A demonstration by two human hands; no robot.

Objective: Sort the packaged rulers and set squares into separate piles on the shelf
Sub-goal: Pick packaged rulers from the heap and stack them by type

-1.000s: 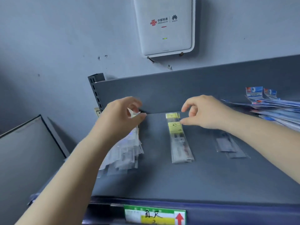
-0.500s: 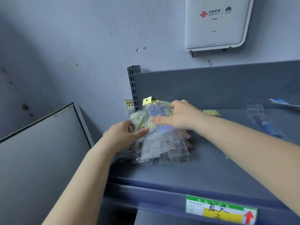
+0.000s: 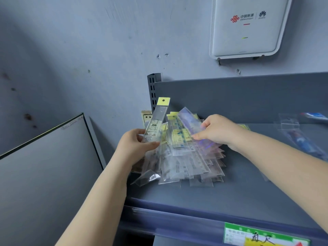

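Note:
A loose pile of packaged rulers (image 3: 191,162) in clear sleeves lies at the left end of the grey shelf (image 3: 221,196). My left hand (image 3: 136,144) pinches one packaged ruler (image 3: 157,119) with a yellow header card, raised and tilted above the pile's left side. My right hand (image 3: 218,130) grips another clear packaged ruler (image 3: 190,121) with a purple sheen, lifted off the top of the pile. Further right on the shelf lies a clear packet (image 3: 300,137) with blue and red print.
The shelf's upright post (image 3: 153,89) and back panel (image 3: 248,98) stand right behind the pile. A white router box (image 3: 248,27) hangs on the wall above. A dark framed panel (image 3: 44,166) leans at the left. A green and yellow label (image 3: 264,236) sits on the shelf's front edge.
The view has swung left from the shelf's middle to the pile. Both hands have left the single ruler and each has lifted a packaged ruler from the pile.

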